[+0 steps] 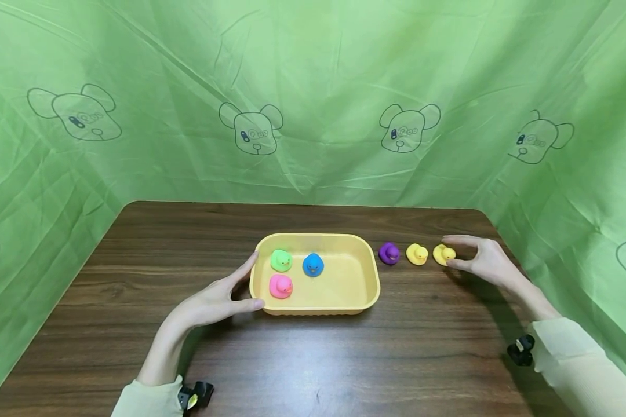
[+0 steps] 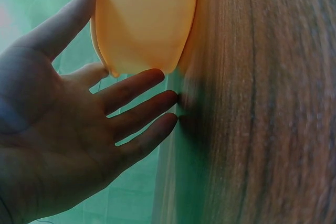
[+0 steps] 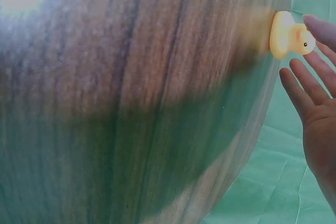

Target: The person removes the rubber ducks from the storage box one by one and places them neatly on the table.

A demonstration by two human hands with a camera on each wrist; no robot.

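Note:
A yellow plastic basin stands mid-table, holding a green rubber duck, a blue one and a pink one. My left hand rests against the basin's left end, thumb and index finger spread along the rim. In the left wrist view its other fingers stretch out straight beside the basin. My right hand is at the rightmost yellow rubber duck, thumb and index finger spread either side of it. The right wrist view shows this duck upright by the fingertips; firm contact cannot be made out.
Left of that duck, a second yellow duck and a purple duck stand in a row right of the basin. Green printed cloth hangs around the dark wooden table. A small black device sits at the right wrist.

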